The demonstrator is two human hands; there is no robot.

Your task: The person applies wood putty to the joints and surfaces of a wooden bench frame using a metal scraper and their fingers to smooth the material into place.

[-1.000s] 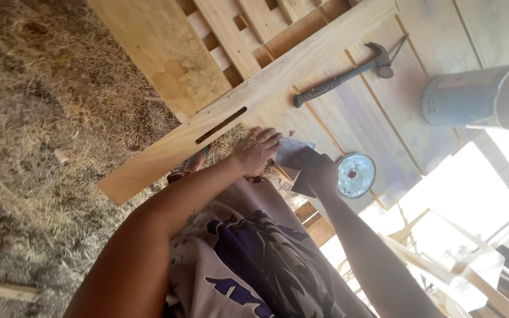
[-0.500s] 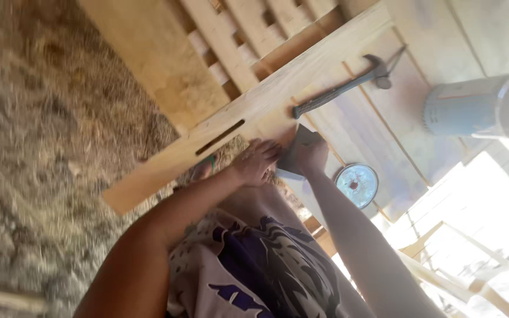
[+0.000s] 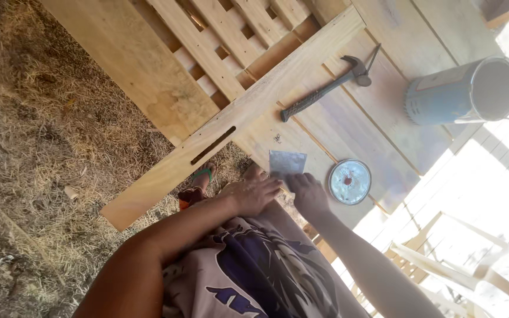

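My two hands meet at the near edge of a wooden work table [image 3: 384, 147]. Both hold a small grey rectangular sheet [image 3: 288, 161] that lies flat on the boards. My right hand [image 3: 308, 193] pinches its lower right corner. The fingertips of my left hand [image 3: 253, 193] grip its lower left edge. A long pale plank [image 3: 166, 176] with a narrow dark slot [image 3: 213, 145] runs diagonally just beyond my left hand. A few tiny nails [image 3: 277, 138] lie above the sheet.
A claw hammer [image 3: 324, 88] lies on the boards past the plank. A round can lid [image 3: 349, 181] sits right of the sheet, and an open grey paint can [image 3: 460, 91] lies on its side farther right. A slatted pallet [image 3: 219, 35] is behind. Straw-covered ground [image 3: 42, 147] spreads left; a sandalled foot [image 3: 198, 185] shows below the plank.
My hands have drawn back from the plank's edge toward my body. The grey sheet, earlier bunched between my fingers, now lies spread flat in front of them.
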